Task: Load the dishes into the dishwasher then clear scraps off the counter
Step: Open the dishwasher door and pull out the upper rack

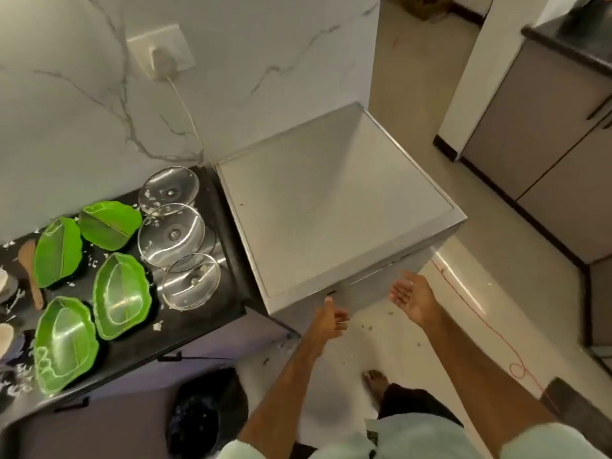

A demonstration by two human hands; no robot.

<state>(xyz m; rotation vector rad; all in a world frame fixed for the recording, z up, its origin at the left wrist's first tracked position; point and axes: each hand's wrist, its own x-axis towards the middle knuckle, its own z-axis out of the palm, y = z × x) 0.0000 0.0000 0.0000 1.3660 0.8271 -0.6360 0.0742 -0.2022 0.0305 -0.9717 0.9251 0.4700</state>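
A grey dishwasher stands to the right of the black counter, its door closed. Several green leaf-shaped dishes and three glass bowls lie on the counter, with white scraps scattered around them. A wooden spoon lies at the far left. My left hand hangs just below the dishwasher's front top edge, thumb up, fingers loosely out. My right hand is palm up, fingers spread, in front of the dishwasher's front face. Neither hand holds anything.
A dark bin with a black liner stands on the floor under the counter edge. Crumbs dot the pale floor. A thin red cord trails over the floor at right. My bare foot is below. Grey cabinets line the right side.
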